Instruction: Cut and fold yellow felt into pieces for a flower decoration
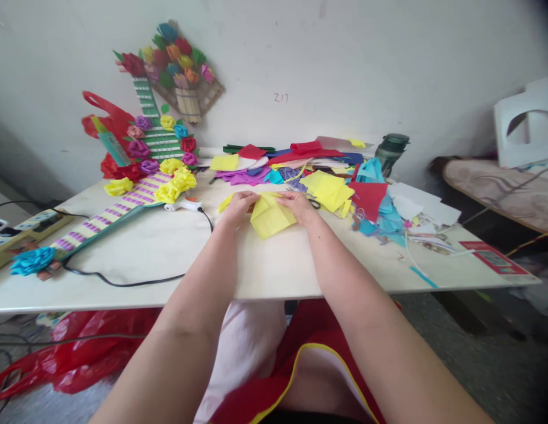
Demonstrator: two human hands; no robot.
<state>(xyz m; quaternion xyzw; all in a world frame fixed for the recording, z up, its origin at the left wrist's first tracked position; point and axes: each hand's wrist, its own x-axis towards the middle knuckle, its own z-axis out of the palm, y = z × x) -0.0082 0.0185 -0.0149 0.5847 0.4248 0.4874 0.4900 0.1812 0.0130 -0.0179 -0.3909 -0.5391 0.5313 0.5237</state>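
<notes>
Between my hands, just above the table [274, 277], is a creased sheet of yellow crepe paper [274, 221]. My left hand [242, 206] pinches its left edge, and my right hand [298, 206] grips its upper right edge. Another yellow paper piece [224, 203] shows just left of my left hand. Past my right hand lies a stack of yellow paper squares [329, 189], with part of a dark scissors handle [315, 204] peeking out beside it. A white glue gun [183, 204] rests to the left, its black cord running across the table.
Guitar-shaped boards with paper flowers [119, 206] stand and lie at the left, near a power strip [22, 238]. Colored paper [251, 174] is heaped at the back. Blue scraps [389, 221] and a dark bottle [391, 152] are at the right. A red bag [88, 353] lies below.
</notes>
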